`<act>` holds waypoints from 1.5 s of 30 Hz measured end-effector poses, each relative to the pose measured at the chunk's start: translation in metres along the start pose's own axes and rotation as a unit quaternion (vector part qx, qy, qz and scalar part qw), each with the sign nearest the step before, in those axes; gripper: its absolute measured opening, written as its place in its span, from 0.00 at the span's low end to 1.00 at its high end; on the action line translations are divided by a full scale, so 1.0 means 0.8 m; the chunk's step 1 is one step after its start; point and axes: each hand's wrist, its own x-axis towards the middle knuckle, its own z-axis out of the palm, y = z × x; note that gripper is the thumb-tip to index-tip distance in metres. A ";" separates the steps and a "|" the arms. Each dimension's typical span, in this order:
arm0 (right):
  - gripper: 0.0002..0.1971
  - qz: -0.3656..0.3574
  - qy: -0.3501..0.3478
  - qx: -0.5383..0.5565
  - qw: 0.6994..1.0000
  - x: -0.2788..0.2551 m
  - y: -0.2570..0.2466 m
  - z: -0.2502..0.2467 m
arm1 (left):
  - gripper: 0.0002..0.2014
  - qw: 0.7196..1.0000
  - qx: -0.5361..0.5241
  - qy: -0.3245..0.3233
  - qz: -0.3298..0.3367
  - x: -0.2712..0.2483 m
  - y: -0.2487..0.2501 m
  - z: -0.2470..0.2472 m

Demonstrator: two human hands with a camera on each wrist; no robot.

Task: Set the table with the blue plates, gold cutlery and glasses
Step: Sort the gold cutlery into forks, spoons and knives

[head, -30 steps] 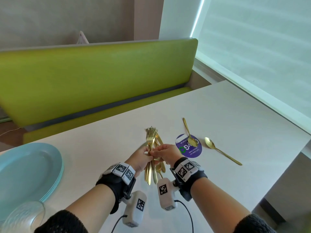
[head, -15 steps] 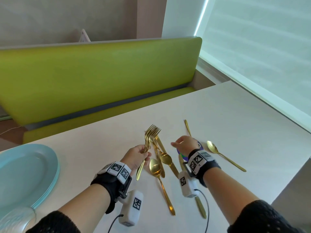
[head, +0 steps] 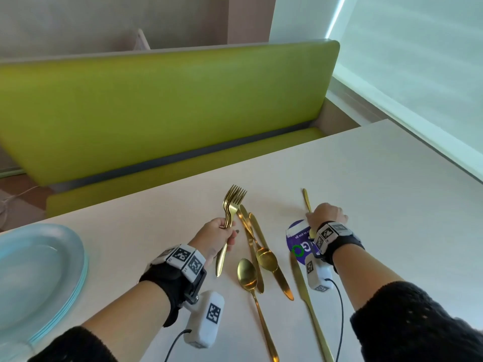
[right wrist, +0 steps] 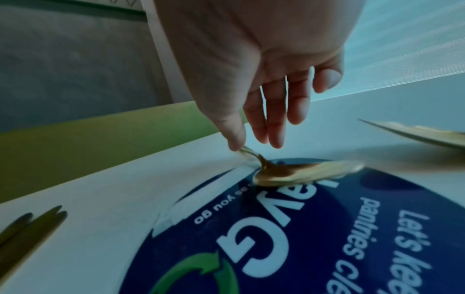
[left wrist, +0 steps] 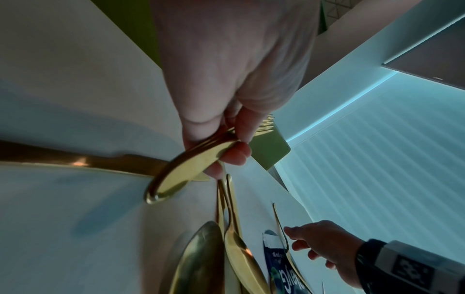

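My left hand [head: 222, 235] grips a bundle of gold forks [head: 231, 205] by their handles, tines pointing away over the white table [head: 392, 192]; the left wrist view shows fingers curled round the fork handles [left wrist: 191, 169]. My right hand [head: 325, 214] hovers over a gold spoon [head: 306, 199] lying on a purple sticker [head: 296, 244]. In the right wrist view its thumb touches the spoon [right wrist: 302, 173] at the neck while the fingers [right wrist: 276, 127] stay straight. Loose gold knives [head: 271, 257] and spoons [head: 248, 275] lie between my hands. A stack of blue plates [head: 39, 270] sits far left.
A green bench [head: 156, 113] runs along the table's far side, and a bright window [head: 418, 61] borders the right. Another gold spoon [right wrist: 415, 133] lies right of the sticker. A glass [head: 15, 348] shows faintly in the lower left corner.
The hands parted from one shared bundle. The knives and spoons now lie on the table, the left hand kept the forks, and the right hand moved right to the spoon on the sticker.
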 end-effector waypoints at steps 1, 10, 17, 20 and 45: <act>0.14 0.001 0.001 -0.003 1.000 0.003 -0.003 0.002 | 0.09 1.000 0.000 -0.001 -0.003 0.002 0.000 0.000; 0.09 0.007 -0.006 0.008 1.000 0.004 -0.023 0.007 | 0.05 0.998 0.057 0.004 0.003 0.012 0.000 -0.003; 0.11 -0.253 0.041 -0.168 0.952 -0.049 -0.048 -0.017 | 0.09 0.984 0.170 0.039 0.041 0.015 0.012 -0.008; 0.11 -0.387 0.089 -0.216 0.892 -0.086 -0.052 -0.029 | 0.12 0.975 0.218 0.034 0.040 0.009 0.016 -0.009; 0.11 -0.593 0.164 -0.187 0.766 -0.174 -0.027 -0.049 | 0.16 0.941 0.317 -0.096 0.068 -0.039 -0.004 0.058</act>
